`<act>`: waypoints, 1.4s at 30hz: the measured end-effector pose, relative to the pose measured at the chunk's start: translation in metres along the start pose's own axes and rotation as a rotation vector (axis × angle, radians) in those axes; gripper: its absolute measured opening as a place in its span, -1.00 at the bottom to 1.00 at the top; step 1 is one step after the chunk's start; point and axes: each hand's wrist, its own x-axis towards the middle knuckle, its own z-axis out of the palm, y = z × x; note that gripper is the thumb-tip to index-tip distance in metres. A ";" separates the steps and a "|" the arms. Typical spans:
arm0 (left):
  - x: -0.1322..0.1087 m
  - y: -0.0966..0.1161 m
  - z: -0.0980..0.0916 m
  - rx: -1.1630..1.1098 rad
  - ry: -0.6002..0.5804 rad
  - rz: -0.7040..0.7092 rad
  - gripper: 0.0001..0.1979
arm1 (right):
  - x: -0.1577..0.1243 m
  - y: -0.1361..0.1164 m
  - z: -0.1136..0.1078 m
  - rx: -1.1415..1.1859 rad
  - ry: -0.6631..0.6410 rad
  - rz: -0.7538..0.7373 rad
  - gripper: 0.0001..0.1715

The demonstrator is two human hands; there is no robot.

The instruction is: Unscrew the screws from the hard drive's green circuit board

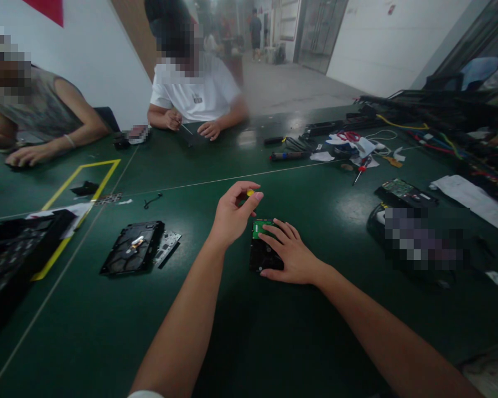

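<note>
My left hand (236,213) is raised just beyond and left of a hard drive, with thumb and fingers pinched round a small yellow thing (250,193). Whether that is the end of a longer tool cannot be made out, since the fingers cover it. The hard drive (259,257) lies flat on the green table, its green circuit board (257,228) facing up at the far end. Across the drive's right side rests my right hand (294,249), fingers spread over the top and thumb at the near edge. Part of the drive is hidden beneath it.
Left of the drive lie another black hard drive (135,249) and a loose circuit board (167,249). A black slotted frame (20,260) stands far left. To the right are a board-topped drive (404,192), a red screwdriver (360,171) and cables. Two people sit across the table (191,182).
</note>
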 end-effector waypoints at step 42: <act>-0.001 0.005 0.002 -0.046 -0.051 -0.044 -0.75 | 0.000 0.000 0.000 0.010 0.006 -0.006 0.11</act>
